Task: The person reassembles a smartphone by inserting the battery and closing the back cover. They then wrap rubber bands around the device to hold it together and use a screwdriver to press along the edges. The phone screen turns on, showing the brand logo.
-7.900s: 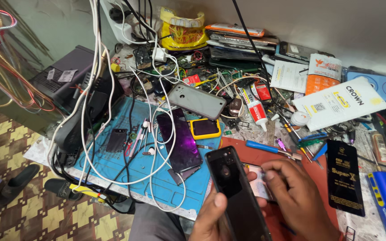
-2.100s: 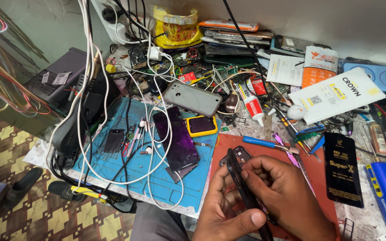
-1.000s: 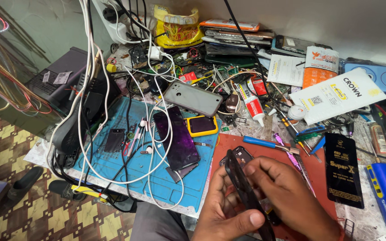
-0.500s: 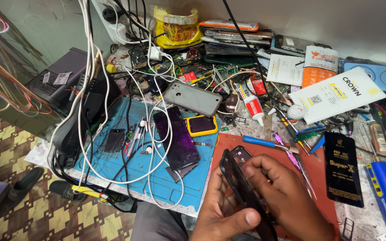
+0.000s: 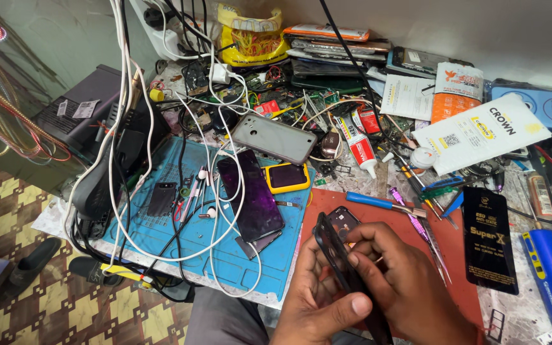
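A black smartphone (image 5: 341,250) is held on edge above the red-brown mat (image 5: 461,275) at the bottom centre. My left hand (image 5: 317,306) grips it from below, thumb lying across its near side. My right hand (image 5: 410,281) wraps over it from the right, fingers curled on its upper edge. The phone's camera end points away from me.
A blue work mat (image 5: 161,230) on the left carries a purple phone (image 5: 250,195), a small yellow-framed device (image 5: 287,177) and white cables (image 5: 222,211). A grey phone back (image 5: 274,138), a glue tube (image 5: 359,144), a blue-handled tool (image 5: 378,202), a black flat packet (image 5: 490,239) and scattered parts crowd the bench.
Long ago the phone lay flat, screen up, in my hands. It has since been turned onto its edge. Over the last second both hands only shifted slightly on it.
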